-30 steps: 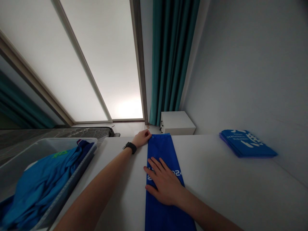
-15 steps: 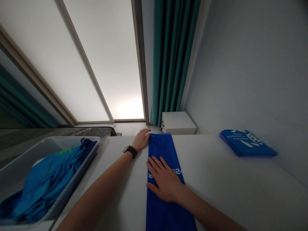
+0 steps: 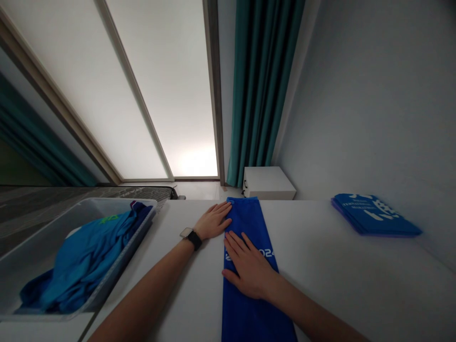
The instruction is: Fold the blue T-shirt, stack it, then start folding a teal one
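Note:
A blue garment folded into a long narrow strip (image 3: 256, 311) lies on the white table (image 3: 331, 285), its far end close to the table's far edge. White lettering on it is partly covered. My right hand (image 3: 249, 268) rests flat on the strip over that lettering, fingers stretched out. Beside the strip's far left edge is my left hand (image 3: 213, 221), fingers extended and the tips touching the cloth. A watch with a black band (image 3: 191, 236) is on my left wrist. Neither hand grips anything.
On the left, a clear plastic bin (image 3: 124, 259) holds crumpled blue clothes (image 3: 89, 256). A stack of folded blue clothing (image 3: 374, 214) with white print lies at the right near the wall. Beyond the table stand a small white cabinet (image 3: 269, 180) and a teal curtain (image 3: 265, 95).
My left hand has come slightly nearer along the strip's left edge, its fingers now flatter toward the cloth. My right hand stays on the lettering. The whole view has shifted a little.

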A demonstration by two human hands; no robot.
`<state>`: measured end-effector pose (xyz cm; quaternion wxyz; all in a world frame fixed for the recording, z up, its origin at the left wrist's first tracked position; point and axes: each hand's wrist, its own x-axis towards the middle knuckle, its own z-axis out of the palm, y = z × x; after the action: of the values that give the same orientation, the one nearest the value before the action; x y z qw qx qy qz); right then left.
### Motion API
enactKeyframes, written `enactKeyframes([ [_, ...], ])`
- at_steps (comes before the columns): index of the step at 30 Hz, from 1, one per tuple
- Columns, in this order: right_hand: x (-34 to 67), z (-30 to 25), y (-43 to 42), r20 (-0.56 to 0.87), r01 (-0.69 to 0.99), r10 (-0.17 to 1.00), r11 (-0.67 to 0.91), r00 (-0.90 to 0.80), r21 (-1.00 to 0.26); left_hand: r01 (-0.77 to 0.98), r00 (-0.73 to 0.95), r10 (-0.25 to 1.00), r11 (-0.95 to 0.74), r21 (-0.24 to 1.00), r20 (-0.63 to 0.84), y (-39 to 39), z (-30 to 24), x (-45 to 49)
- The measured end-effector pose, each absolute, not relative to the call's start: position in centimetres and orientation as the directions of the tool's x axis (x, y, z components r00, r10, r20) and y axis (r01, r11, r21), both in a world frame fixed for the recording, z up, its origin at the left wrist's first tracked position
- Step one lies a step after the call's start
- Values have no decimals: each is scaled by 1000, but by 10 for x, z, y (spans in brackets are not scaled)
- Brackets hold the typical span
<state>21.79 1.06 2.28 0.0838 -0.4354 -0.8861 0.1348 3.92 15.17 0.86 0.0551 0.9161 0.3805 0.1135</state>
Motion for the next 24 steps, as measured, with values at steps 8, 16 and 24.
enactKeyframes([
  [8, 217, 33, 7, -18, 701, 753, 604, -658, -380, 754, 611, 773, -634, 172, 172, 152, 4, 38],
  [16, 243, 35, 36, 77, 864, 885, 466, -460, -189, 704, 609, 750, -661, 258, 259, 138, 8, 41],
  [24, 258, 11, 48, 89, 905, 913, 407, -398, -122, 703, 677, 720, -694, 154, 153, 92, 5, 52],
])
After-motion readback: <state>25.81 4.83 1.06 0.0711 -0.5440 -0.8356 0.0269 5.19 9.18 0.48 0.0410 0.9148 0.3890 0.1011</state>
